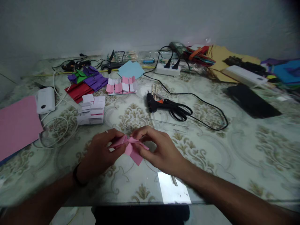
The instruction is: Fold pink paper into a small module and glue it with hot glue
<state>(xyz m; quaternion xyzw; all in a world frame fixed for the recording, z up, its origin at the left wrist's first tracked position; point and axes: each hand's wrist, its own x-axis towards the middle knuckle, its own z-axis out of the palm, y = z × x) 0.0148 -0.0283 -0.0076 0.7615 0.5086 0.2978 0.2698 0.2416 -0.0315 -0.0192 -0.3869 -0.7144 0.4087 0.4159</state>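
Observation:
A small folded pink paper piece (131, 150) is held between both hands just above the glass-topped table (234, 150). My left hand (100, 154) pinches its left side with closed fingers. My right hand (158, 148) pinches the right side, fingers curled onto the folds. A lower pink flap pokes out beneath the hands.
Beyond the hands lie a black glue gun (153, 101) with scissors (179, 111) and a looping cable. Folded paper stacks sit behind: white (92, 109), pink and white (122, 86), purple (95, 79), red (78, 90). A pink sheet (16, 125) and a white device (45, 100) are at left; a power strip (167, 68) at the back.

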